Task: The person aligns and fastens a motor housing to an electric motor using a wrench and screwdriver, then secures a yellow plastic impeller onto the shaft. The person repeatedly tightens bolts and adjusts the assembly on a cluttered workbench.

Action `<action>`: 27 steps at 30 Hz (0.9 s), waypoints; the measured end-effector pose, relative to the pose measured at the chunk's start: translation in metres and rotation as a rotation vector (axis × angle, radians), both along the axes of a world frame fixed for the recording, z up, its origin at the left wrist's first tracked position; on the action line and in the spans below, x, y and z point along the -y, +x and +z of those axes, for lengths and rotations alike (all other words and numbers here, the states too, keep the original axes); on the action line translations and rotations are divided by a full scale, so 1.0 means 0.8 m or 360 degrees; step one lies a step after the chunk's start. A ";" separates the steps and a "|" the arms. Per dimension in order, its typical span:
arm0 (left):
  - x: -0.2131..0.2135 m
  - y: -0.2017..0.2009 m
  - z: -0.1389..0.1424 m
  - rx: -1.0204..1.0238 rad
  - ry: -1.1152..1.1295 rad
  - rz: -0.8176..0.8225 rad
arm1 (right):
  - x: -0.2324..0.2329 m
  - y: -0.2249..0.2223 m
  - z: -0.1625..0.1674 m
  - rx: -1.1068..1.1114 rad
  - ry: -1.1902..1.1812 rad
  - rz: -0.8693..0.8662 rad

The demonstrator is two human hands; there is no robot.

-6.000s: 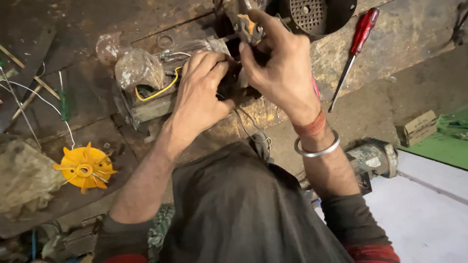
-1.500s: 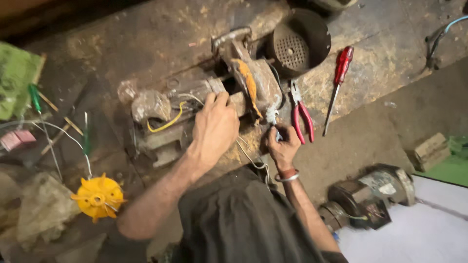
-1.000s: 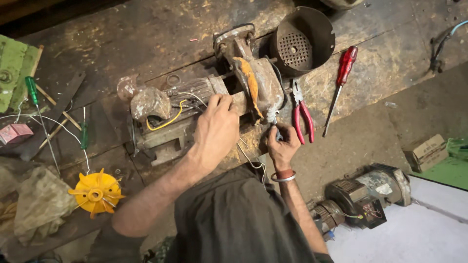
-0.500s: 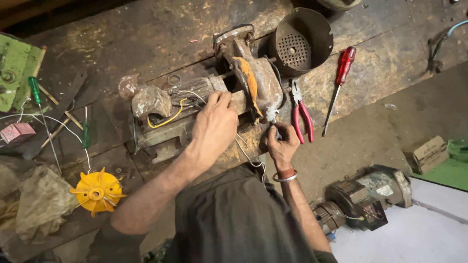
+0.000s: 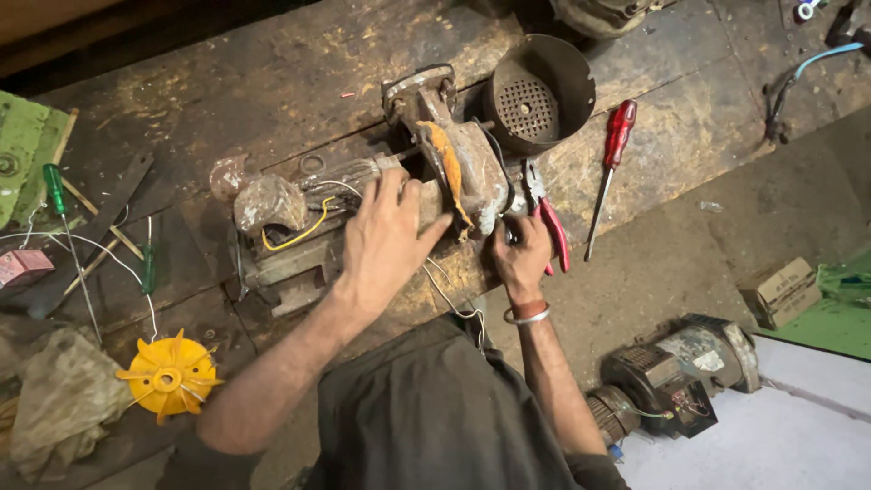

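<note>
A grimy electric motor (image 5: 290, 259) lies on the worn wooden workbench (image 5: 236, 100), with a yellow wire looping out of it. My left hand (image 5: 386, 240) rests flat on the motor's body, fingers spread. A dirty metal end piece with an orange streak (image 5: 458, 163) stands against the motor's right end. My right hand (image 5: 522, 254) is at the lower right of that piece, fingers curled by its edge; what it grips is hidden. Red-handled pliers (image 5: 549, 227) lie just beside my right hand.
A round perforated metal cover (image 5: 531, 95) and a red screwdriver (image 5: 612, 154) lie to the right. A yellow fan impeller (image 5: 168, 377), green screwdrivers (image 5: 54, 186), thin wires and rags are on the left. Another motor (image 5: 676, 372) and a small cardboard box (image 5: 780, 290) sit on the floor.
Over six seconds my hands came down from working close together on the wires; the left now lies on the motor, the right beside the end piece. In the last second, hardly any movement.
</note>
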State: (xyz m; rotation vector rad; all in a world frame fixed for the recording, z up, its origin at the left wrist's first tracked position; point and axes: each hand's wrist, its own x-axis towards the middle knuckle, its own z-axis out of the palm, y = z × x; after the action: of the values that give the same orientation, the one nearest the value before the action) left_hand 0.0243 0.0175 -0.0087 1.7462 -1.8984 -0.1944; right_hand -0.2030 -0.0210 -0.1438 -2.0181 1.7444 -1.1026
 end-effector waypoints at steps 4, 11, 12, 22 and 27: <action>-0.003 0.005 0.000 0.0121 -0.0075 -0.0129 | 0.008 0.004 0.014 -0.0017 -0.0197 -0.0056; 0.017 -0.004 0.026 -0.0055 0.0397 -0.0086 | 0.006 0.011 0.137 0.0408 -0.0297 0.0191; 0.017 -0.002 0.032 -0.0086 0.0456 -0.0088 | 0.005 0.016 0.155 0.0422 -0.0316 0.0324; -0.088 0.063 0.041 -0.0315 -0.0277 -0.0150 | 0.029 0.100 0.202 -0.0560 -0.0374 0.1487; -0.149 0.076 0.006 -0.0369 -0.0570 0.0079 | 0.050 0.104 0.199 -0.0495 -0.0148 0.1637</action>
State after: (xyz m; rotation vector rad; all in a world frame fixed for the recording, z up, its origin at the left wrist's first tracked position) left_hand 0.0850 0.1364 -0.0043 1.4601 -1.6076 -0.0323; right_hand -0.1197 -0.0608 0.0155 -2.6924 0.5010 -0.5286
